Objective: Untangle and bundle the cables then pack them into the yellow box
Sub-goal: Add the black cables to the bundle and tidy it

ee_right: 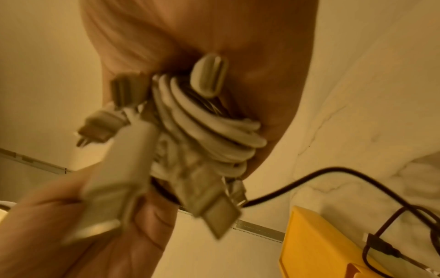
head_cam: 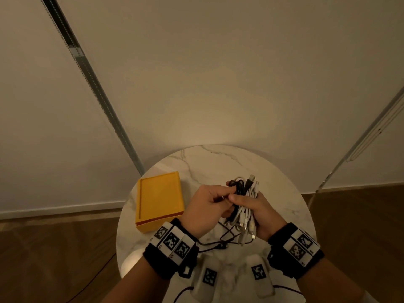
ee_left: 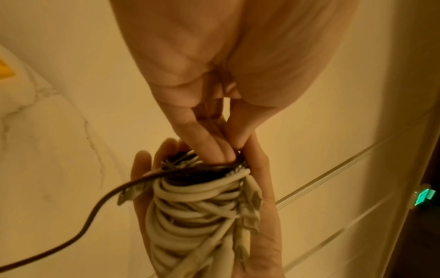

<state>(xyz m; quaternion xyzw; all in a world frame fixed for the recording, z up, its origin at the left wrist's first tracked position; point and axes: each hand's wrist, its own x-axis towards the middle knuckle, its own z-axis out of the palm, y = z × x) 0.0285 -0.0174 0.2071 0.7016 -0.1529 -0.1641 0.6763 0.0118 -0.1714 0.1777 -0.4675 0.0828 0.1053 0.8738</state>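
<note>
My right hand (head_cam: 251, 206) grips a thick bundle of coiled white cables (head_cam: 248, 212) with several plugs sticking out at both ends, held above the round marble table (head_cam: 218, 162). A black cable (head_cam: 237, 186) is wound round the bundle's upper part, and my left hand (head_cam: 209, 200) pinches it against the bundle. In the left wrist view the left fingertips (ee_left: 226, 152) press the black cable (ee_left: 95, 208) onto the white coils (ee_left: 190, 206). Its loose tail hangs down to the table. The open yellow box (head_cam: 159, 200) lies to the left.
Two white marker-tagged devices (head_cam: 209, 278) lie at the table's near edge between my wrists, with thin dark leads (head_cam: 220, 243) trailing beside them. The wall and wooden floor surround the small table. In the right wrist view the yellow box (ee_right: 316, 244) sits just below the bundle.
</note>
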